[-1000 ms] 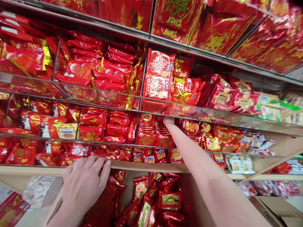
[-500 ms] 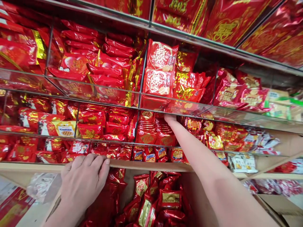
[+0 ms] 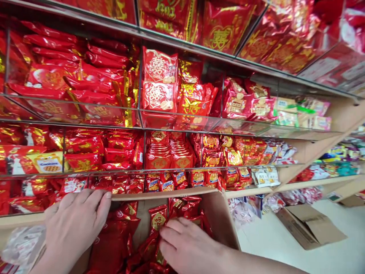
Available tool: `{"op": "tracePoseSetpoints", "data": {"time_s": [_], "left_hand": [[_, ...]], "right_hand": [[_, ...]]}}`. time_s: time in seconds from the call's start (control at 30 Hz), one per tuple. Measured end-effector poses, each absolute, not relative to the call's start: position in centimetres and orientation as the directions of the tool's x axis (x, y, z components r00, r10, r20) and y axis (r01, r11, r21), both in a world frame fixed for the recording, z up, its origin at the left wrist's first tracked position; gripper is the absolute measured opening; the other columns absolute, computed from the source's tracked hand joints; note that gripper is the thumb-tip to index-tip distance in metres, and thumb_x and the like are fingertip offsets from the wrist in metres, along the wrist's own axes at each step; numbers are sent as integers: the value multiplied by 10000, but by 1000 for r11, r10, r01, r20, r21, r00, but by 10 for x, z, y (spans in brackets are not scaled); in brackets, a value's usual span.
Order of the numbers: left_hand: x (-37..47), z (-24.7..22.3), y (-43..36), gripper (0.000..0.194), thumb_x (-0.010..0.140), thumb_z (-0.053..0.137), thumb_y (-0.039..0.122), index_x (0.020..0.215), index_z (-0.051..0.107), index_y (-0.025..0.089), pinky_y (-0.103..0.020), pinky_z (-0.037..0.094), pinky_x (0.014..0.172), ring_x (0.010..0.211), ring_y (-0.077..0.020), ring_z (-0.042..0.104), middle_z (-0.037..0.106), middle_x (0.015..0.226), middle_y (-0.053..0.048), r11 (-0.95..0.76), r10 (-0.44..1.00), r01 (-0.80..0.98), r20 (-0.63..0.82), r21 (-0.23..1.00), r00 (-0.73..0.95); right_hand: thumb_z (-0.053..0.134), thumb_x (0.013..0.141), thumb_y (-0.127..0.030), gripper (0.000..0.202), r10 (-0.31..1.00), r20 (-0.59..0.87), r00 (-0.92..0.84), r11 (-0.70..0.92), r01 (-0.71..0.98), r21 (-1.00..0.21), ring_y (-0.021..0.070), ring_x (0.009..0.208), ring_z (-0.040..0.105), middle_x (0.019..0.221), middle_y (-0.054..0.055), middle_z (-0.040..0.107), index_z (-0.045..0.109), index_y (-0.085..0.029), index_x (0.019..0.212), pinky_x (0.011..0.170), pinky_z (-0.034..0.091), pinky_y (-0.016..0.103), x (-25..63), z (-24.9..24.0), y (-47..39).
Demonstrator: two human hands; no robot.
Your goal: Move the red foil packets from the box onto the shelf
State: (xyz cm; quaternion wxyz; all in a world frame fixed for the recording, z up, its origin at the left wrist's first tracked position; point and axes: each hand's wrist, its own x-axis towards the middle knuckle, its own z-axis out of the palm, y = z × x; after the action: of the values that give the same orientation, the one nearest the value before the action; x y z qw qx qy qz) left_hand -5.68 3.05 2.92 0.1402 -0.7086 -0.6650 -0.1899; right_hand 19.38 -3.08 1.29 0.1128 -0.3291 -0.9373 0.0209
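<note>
The right hand has left the shelves beyond the box for the packets inside, now within reach; its grasp is hidden. The left hand still grips the box's rim.

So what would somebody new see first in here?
Probably the shiny red packets across the shelves. Then the cardboard box below, with the left hand at its rim and the right hand among small red packets inside. The yellow cookie packet at left also pops.
</note>
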Motion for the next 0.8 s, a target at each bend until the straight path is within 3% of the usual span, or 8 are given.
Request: {"op": "tracePoseSetpoints", "data": {"time_s": [0.1,0.13,0.23,0.43,0.57,0.67,0.73,0.8], "left_hand": [[-56,32,29,341,833,321,399,789,592,195,-330,327,686,817,-274,504,645,814,-78,-7,898,965,422,-261,121],[-56,33,28,337,839,322,396,812,595,201,-324,333,682,815,-267,515,657,827,-63,-8,899,960,418,-281,130],[-58,35,23,313,838,341,376,840,602,203,-335,346,673,814,-276,540,673,835,-54,-44,899,958,407,-283,162],[-64,29,25,332,838,343,345,898,623,178,-374,363,681,809,-303,547,671,871,-88,-98,874,970,447,-221,191],[-68,26,32,343,845,326,375,836,622,201,-398,375,679,811,-314,542,666,820,-79,-80,865,982,478,-172,154],[-71,28,33,320,844,345,380,868,613,205,-430,401,721,848,-306,550,667,893,-78,-157,827,988,546,-9,136],[-67,31,28,296,817,405,385,930,591,185,-447,402,812,921,-294,547,645,971,-103,-317,773,938,612,140,170],[-52,33,17,311,783,471,385,1016,543,193,-420,382,905,994,-261,537,611,1044,-100,-449,768,817,624,361,146]], "right_hand": [[482,739,-96,379,812,3,-583,582,811,-61,304,1087,449,1198,205,488,525,-68,1115,848,428,457,195,-29,-31],[477,727,-75,447,867,-36,-497,496,868,-33,331,1129,413,1259,231,427,482,-48,1173,846,416,500,195,-40,-26],[466,722,-41,472,926,-95,-364,368,929,25,349,1091,444,1211,244,472,476,-56,1194,752,447,521,196,-57,-12],[529,740,-112,164,901,-183,-394,406,913,31,310,912,536,927,172,619,671,-97,821,672,482,419,196,-33,-6],[526,739,-112,153,893,-153,-424,429,903,5,298,927,539,920,144,629,669,-102,790,731,462,396,203,-19,-9],[482,746,-73,171,885,-45,-463,453,881,-135,244,826,580,840,114,646,641,-117,789,723,446,349,214,-4,-19],[481,767,-113,133,908,79,-412,411,836,-364,196,725,590,755,70,645,610,-147,759,662,435,299,221,13,-25],[501,787,-210,101,940,179,-291,334,681,-652,161,673,579,701,22,623,572,-176,722,618,420,264,222,31,-27]]}}
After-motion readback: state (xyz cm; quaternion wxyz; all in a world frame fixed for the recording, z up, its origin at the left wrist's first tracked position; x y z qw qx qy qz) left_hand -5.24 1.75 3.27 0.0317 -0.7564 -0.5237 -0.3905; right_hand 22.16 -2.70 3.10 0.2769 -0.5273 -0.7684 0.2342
